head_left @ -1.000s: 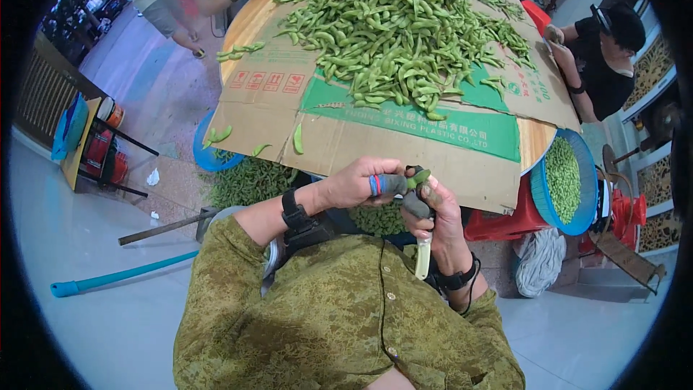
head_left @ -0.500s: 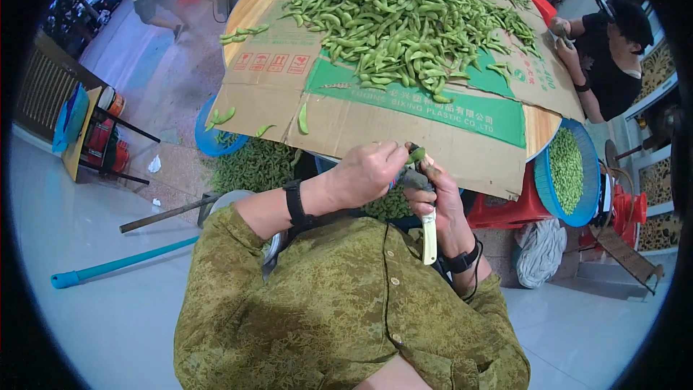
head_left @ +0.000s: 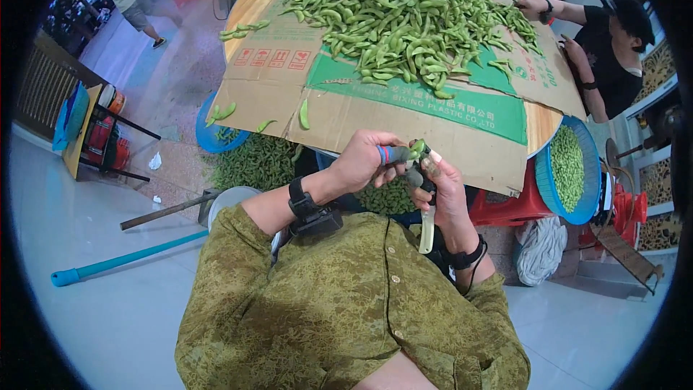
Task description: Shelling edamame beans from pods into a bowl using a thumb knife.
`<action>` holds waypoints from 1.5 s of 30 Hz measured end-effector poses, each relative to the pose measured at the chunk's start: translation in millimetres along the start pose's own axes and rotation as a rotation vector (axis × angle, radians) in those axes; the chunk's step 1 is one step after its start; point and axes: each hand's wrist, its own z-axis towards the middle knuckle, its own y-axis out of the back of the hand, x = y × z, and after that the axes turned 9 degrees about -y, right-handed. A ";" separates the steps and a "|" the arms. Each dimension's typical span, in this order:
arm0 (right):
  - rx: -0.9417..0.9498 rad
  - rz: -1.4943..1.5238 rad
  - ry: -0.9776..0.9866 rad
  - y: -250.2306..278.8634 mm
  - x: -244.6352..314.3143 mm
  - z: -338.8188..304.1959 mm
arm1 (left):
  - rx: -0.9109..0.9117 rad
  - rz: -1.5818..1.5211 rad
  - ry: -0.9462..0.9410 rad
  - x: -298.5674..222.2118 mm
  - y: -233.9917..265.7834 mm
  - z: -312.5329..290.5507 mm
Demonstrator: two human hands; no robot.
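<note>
Bean pod [head_left: 417, 148], pinched by left grip [head_left: 363, 160] and right grip [head_left: 444, 182], judged light, pliant, slightly slippery, best held by ends.

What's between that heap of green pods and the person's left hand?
Only bare cardboard sheet with its printed green band, as the head view shows.

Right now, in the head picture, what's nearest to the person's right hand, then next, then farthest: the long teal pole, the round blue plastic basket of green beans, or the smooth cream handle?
From the right hand:
1. Cream handle: held in it, poking out below.
2. Blue basket: off to the right.
3. Teal pole: far over on the left.
</note>
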 end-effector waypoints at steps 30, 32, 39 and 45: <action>-0.337 -1.444 0.819 22.5 -17.5 12.0 | 0.236 0.723 -0.131 -1.8 -8.0 -32.4; -0.191 -1.411 0.827 14.8 -14.8 7.2 | 0.153 0.766 -0.262 -3.2 0.7 -40.3; -0.227 -1.275 0.695 14.0 -20.4 9.3 | 0.119 0.793 -0.303 -15.2 -4.1 -35.5; -0.218 -1.376 0.801 9.7 -20.5 11.7 | 0.173 0.720 -0.154 -17.1 -8.4 -34.8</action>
